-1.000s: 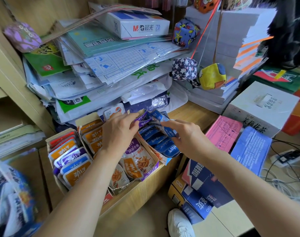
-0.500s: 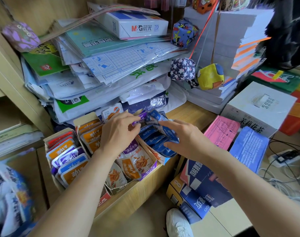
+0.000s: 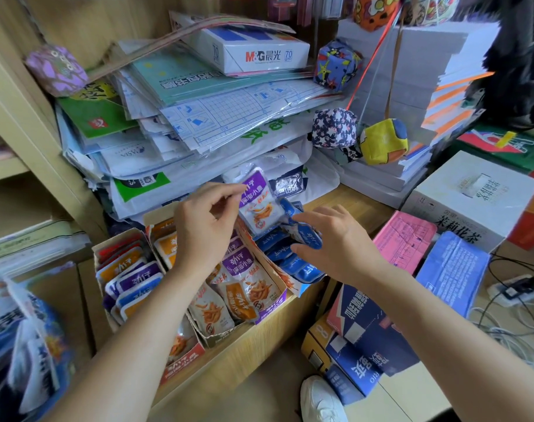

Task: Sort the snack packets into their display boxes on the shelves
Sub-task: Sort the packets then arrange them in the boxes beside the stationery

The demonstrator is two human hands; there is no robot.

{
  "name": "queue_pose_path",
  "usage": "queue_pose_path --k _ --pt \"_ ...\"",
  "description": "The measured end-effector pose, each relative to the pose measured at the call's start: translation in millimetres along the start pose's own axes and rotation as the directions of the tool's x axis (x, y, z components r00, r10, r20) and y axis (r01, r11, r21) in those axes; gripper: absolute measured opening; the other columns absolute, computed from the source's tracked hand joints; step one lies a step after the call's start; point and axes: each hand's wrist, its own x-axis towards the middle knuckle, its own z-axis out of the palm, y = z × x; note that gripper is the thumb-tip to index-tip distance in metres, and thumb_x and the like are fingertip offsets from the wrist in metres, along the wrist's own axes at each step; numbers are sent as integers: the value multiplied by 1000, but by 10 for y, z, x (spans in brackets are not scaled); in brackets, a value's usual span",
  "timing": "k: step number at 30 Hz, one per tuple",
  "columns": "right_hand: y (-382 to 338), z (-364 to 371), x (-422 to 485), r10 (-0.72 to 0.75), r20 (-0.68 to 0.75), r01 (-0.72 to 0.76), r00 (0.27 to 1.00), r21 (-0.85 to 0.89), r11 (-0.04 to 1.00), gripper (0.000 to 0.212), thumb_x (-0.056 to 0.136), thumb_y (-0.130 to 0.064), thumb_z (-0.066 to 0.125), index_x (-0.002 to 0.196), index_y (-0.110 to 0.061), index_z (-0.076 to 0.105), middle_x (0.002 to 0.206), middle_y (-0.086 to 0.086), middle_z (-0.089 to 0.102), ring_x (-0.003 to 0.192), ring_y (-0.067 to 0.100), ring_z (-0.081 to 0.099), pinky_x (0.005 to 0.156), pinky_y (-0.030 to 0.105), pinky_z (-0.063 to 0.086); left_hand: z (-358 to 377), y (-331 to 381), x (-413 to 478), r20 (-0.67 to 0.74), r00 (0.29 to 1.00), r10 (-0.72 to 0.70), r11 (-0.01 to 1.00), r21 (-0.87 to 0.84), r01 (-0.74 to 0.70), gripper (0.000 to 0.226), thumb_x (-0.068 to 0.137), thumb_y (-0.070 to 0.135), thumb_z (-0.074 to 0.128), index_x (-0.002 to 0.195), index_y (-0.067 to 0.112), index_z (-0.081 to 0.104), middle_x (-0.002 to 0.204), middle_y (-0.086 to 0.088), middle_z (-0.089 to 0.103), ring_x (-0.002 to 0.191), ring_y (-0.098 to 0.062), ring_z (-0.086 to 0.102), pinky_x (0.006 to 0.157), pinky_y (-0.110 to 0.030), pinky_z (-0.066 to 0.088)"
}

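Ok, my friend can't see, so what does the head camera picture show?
A person's left hand pinches a purple snack packet by its top above cardboard display boxes full of packets on a wooden shelf. The right hand touches blue packets in the rightmost box. Stacked stationery sits behind.

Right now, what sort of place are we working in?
Likely a small stationery-and-snack shop: snack boxes on a wooden shelf, stacked exercise books, and an M&G paper ream on top.
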Motion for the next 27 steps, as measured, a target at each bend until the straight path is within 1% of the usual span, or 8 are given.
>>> queue_pose_path --k 3,6,9,11,15,18,22,27 --pt "-107 -29 53 53 -141 -35 989 132 991 57 84 -45 76 134 -22 60 120 -4 65 110 19 54 86 31 46 -192 100 0 -50 983 -177 964 -211 163 19 95 6 68 99 24 71 89 14 73 85 -4 71 66 -20 56" --pt "-310 -131 102 130 -126 -41 983 545 838 69 81 -42 79 141 -23 51 131 -9 61 114 6 58 93 26 50 -366 126 -40 0 959 -282 880 -398 259 26 93 3 69 89 29 69 87 8 72 77 -12 69 68 -23 54" --pt "-478 -203 129 63 -12 -30 998 782 622 47 87 -17 77 130 -18 60 117 0 72 102 13 71 87 34 59 -440 139 -102 65 930 -361 766 -549 335 27 91 -2 68 87 24 64 90 2 72 77 -16 68 68 -26 54" --pt "-573 -209 131 64 -3 -35 998 811 584 31 89 -1 72 115 -15 66 101 1 77 89 15 75 75 35 62 -467 122 -129 138 911 -390 723 -567 395 23 92 -1 68 94 20 60 94 1 73 84 -15 71 71 -26 55" --pt "-605 -97 136 194 -114 -87 974 605 791 28 87 -5 72 111 -20 69 90 -4 77 74 9 74 64 40 62 -553 -82 -225 308 892 -330 936 -18 352 31 89 17 74 110 27 53 115 11 67 106 -7 65 86 -31 53" --pt "-635 36 96 214 -162 -115 963 474 873 30 87 -10 73 114 -22 68 93 -10 75 73 -2 70 61 23 59 -683 -196 -303 521 781 -345 920 352 171 40 92 35 70 129 37 54 131 14 56 128 -10 45 104 -38 39" --pt "-695 337 19 63 -94 -33 994 293 955 32 88 -15 72 119 -19 66 100 -4 73 87 14 69 72 36 57 -862 -294 -390 778 547 -309 903 420 -87 54 79 71 56 130 52 54 151 21 33 135 -11 22 109 -44 20" --pt "-659 568 -5 -151 189 142 970 57 988 23 89 -33 70 87 -11 74 91 1 63 89 24 58 73 31 48 -990 -288 -483 764 601 -233 955 296 -5 40 63 72 78 87 43 64 147 26 42 134 1 32 108 -36 21"
